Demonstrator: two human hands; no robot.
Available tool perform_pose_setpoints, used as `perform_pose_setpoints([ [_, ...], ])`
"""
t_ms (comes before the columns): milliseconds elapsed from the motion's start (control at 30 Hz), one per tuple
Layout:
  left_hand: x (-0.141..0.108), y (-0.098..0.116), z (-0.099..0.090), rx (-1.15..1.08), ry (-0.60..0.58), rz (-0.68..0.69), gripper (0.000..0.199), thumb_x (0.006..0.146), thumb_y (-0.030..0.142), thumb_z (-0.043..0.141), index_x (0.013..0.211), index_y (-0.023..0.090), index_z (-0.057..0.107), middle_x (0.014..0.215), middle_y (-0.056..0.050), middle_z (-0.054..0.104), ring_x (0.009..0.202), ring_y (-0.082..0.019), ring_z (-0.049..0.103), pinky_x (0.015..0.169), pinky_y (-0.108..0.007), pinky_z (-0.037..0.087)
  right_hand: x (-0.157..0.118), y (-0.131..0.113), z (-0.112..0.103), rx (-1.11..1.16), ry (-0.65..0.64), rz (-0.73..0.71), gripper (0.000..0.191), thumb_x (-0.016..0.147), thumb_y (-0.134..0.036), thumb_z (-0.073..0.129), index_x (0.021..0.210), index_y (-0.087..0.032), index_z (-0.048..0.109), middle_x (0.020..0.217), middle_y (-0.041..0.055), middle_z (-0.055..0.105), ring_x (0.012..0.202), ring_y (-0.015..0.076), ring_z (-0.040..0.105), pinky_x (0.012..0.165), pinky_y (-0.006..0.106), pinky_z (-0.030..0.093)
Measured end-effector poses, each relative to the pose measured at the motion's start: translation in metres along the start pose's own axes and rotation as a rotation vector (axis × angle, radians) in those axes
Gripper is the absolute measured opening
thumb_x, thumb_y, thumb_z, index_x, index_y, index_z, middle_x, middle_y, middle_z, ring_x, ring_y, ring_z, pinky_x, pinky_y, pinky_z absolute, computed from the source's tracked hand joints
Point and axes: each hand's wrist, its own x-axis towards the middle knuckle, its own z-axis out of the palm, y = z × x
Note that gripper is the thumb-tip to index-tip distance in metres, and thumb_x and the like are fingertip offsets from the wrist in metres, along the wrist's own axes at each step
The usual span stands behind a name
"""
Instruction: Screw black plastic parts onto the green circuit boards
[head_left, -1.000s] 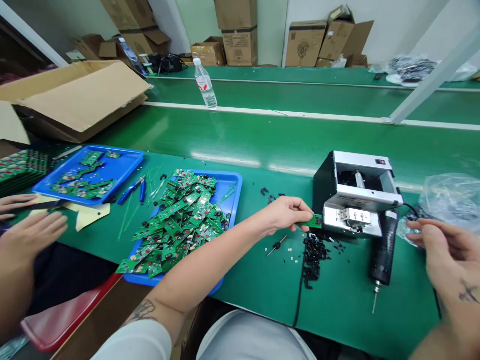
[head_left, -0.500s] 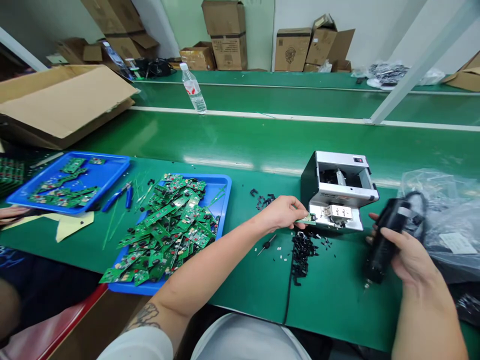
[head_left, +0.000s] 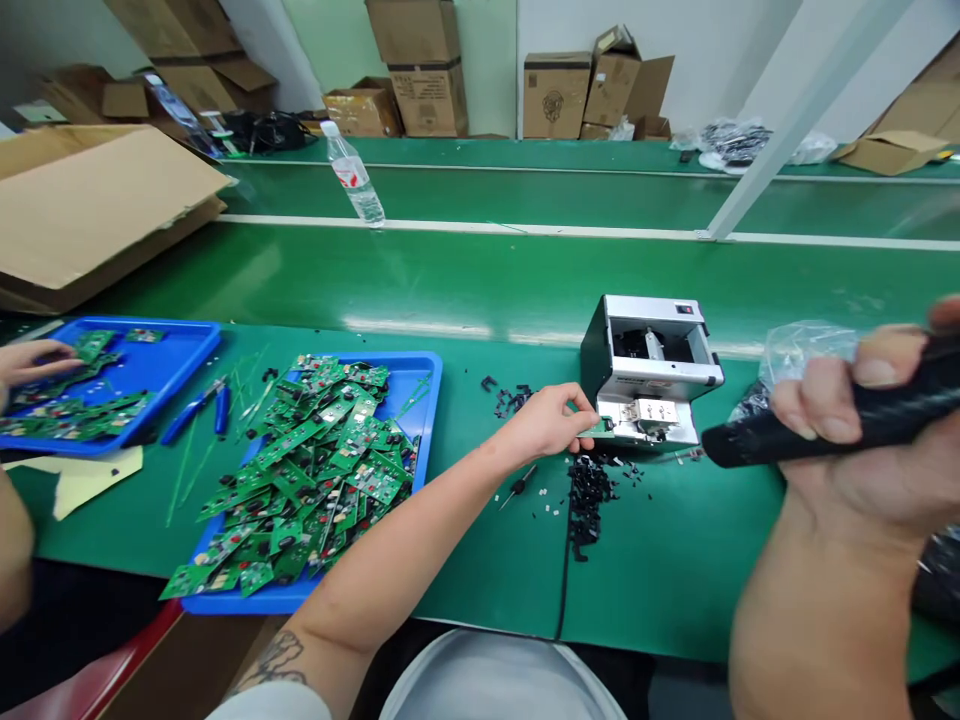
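Observation:
My left hand [head_left: 559, 418] pinches a small green circuit board [head_left: 600, 427] at the metal front of a black and silver machine [head_left: 652, 370]. Wrapped round a black electric screwdriver [head_left: 832, 420], my right hand [head_left: 862, 390] is raised at the right, and the tool's thin tip points left toward the machine's front. Small black parts [head_left: 589, 500] lie heaped below the machine. A blue tray [head_left: 429, 400] left of my forearm holds a large pile of green circuit boards [head_left: 322, 460].
Another person's hand [head_left: 37, 362] reaches over a second blue tray [head_left: 202, 340] at the left. Blue pliers [head_left: 191, 412] lie between the trays. A water bottle [head_left: 352, 175] stands behind, a large carton [head_left: 105, 200] back left, and a clear bag [head_left: 806, 350] right of the machine.
My right hand has raised the screwdriver and turned it from pointing down to pointing left. The other person's hand has moved over the left tray. The view has shifted slightly right.

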Motion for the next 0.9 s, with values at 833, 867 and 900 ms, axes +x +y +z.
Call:
perform_pose_setpoints([
  [833,-0.004,0.007,0.003,0.069,0.015,-0.017,0.014,0.081,0.031,0.05,0.083,0.018,0.054,0.065,-0.003,0.067,0.045,-0.008,0.042,0.045,-0.02,0.031,0.007,0.026,0.03,-0.102,-0.137,0.005,0.074,0.064,-0.085,0.041,0.094,-0.022,0.065,0.057,0.0,0.059,0.028,0.0152,0.042,0.02,0.03,0.024],
  [867,-0.004,0.006,0.003,0.073,0.02,-0.013,0.014,0.081,0.03,0.049,0.083,0.017,0.055,0.065,-0.003,0.067,0.044,-0.008,0.042,0.045,-0.02,0.03,0.006,0.023,0.028,-0.109,-0.136,0.019,0.074,0.064,-0.085,0.041,0.096,-0.023,0.065,0.058,-0.0002,0.059,0.028,0.0152,0.042,0.02,0.03,0.024],
  [900,-0.003,0.005,0.004,0.08,0.027,-0.006,0.014,0.081,0.029,0.049,0.084,0.017,0.055,0.065,-0.003,0.067,0.044,-0.008,0.042,0.045,-0.02,0.03,0.006,0.02,0.026,-0.117,-0.124,0.042,0.075,0.063,-0.086,0.041,0.099,-0.025,0.065,0.06,-0.0009,0.059,0.029,0.0148,0.042,0.021,0.03,0.026],
])
